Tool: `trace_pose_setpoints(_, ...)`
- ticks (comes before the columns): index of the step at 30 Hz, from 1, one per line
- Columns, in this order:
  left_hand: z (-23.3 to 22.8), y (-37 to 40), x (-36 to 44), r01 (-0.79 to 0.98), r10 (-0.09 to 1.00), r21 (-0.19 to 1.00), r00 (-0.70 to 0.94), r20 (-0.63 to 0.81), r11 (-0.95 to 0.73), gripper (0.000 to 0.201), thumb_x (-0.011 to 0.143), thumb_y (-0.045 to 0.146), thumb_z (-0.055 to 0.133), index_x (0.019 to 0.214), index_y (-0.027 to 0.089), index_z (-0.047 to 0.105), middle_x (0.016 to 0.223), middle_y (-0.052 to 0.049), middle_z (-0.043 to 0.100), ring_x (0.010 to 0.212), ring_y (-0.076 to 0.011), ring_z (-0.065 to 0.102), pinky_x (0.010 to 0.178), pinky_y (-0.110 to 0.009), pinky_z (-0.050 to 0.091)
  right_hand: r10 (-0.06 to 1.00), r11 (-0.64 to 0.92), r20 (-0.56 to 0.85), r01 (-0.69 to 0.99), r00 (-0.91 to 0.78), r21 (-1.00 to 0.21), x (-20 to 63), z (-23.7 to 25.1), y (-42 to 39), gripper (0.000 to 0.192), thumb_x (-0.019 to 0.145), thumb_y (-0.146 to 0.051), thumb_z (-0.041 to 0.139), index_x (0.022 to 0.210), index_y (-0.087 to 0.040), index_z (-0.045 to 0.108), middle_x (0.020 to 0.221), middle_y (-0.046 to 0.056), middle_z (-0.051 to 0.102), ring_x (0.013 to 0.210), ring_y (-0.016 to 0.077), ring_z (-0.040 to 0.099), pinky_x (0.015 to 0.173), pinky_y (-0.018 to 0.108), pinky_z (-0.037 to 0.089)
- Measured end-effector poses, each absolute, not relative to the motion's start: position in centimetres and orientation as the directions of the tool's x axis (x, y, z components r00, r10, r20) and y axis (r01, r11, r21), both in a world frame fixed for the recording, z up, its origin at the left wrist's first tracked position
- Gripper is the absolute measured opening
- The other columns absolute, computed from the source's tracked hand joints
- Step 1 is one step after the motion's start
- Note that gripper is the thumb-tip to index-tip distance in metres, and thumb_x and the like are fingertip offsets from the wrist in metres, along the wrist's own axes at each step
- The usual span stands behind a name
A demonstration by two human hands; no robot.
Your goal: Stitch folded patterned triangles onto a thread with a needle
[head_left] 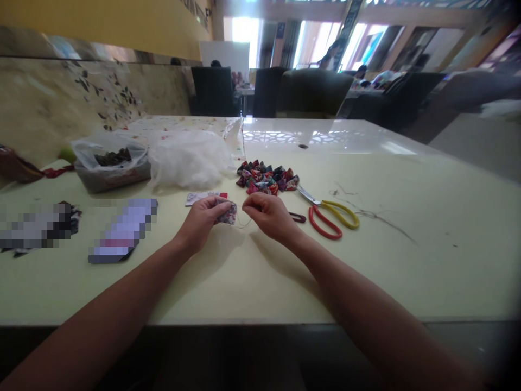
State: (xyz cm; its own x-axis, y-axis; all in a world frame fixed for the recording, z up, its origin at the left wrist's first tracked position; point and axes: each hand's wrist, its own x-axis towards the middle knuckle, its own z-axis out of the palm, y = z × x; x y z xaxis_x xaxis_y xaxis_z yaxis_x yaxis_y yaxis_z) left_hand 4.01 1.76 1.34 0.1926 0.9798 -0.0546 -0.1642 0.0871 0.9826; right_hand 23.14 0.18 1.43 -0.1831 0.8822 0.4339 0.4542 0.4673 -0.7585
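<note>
Fabric piece [228, 213] sits pinched in your left hand [203, 220] fingers; your right hand [268, 214] fingers pinch thread [243, 222] beside it, above the surface [244, 282], scissors [329, 214] nearby.

head-worn camera, looking forward and down, near over a pale table [407, 260], room beyond

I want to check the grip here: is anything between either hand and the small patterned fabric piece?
Nothing visible is. The left hand pinches the small patterned fabric piece directly. The right hand, just beside it, seems to pinch a thin thread running from the piece.
</note>
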Motion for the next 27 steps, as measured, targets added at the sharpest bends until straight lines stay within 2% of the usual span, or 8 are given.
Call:
trace_pose_setpoints(7, 1.15, 1.81, 3.92, -0.192, 0.972, 0.971, 0.209, -0.104, 0.145, 0.032, 0.064, 0.037, 0.093, 0.079, 0.014, 0.076, 0.071, -0.002, 0.068, 0.061, -0.0106, 0.058, 0.056, -0.023, 0.047, 0.899, 0.434, 0.41, 0.446, -0.154, -0.783, 23.14, 1.31, 0.25, 0.014, 0.084, -0.013, 0.059, 0.072, -0.018, 0.064, 0.07, 0.0, 0.064, 0.067, 0.0126, 0.053, 0.067, 0.026, 0.041)
trace_pose_setpoints(16, 1.46, 1.86, 3.89, -0.148, 0.989, 0.987, 0.14, -0.045, 0.066, 0.033, 0.065, 0.038, 0.093, 0.08, 0.014, 0.076, 0.071, -0.002, 0.069, 0.063, -0.0109, 0.057, 0.063, -0.025, 0.048, 0.92, 0.382, 0.372, 0.508, -0.126, -0.772, 23.49, 1.47, 0.45, 0.015, 0.083, -0.011, 0.06, 0.07, -0.018, 0.064, 0.07, 0.0, 0.066, 0.068, 0.0133, 0.055, 0.069, 0.027, 0.041)
trace_pose_setpoints(23, 1.25, 1.92, 3.83, -0.126, 0.988, 0.992, 0.151, 0.005, 0.015, 0.033, 0.065, 0.038, 0.092, 0.082, 0.013, 0.079, 0.075, -0.004, 0.071, 0.068, -0.0124, 0.059, 0.068, -0.027, 0.049, 0.89, 0.45, 0.429, 0.454, -0.155, -0.769, 23.21, 1.4, 0.22, 0.015, 0.086, -0.014, 0.06, 0.072, -0.019, 0.064, 0.075, 0.001, 0.068, 0.074, 0.0145, 0.059, 0.073, 0.027, 0.044)
trace_pose_setpoints(27, 1.22, 1.82, 3.9, -0.125, 0.983, 0.992, 0.181, 0.019, 0.004, 0.031, 0.067, 0.038, 0.091, 0.082, 0.013, 0.08, 0.076, -0.004, 0.072, 0.069, -0.0128, 0.06, 0.07, -0.028, 0.05, 0.887, 0.458, 0.429, 0.457, -0.173, -0.763, 23.12, 1.41, 0.15, 0.015, 0.086, -0.014, 0.06, 0.072, -0.018, 0.064, 0.073, 0.001, 0.066, 0.071, 0.0136, 0.056, 0.072, 0.027, 0.043)
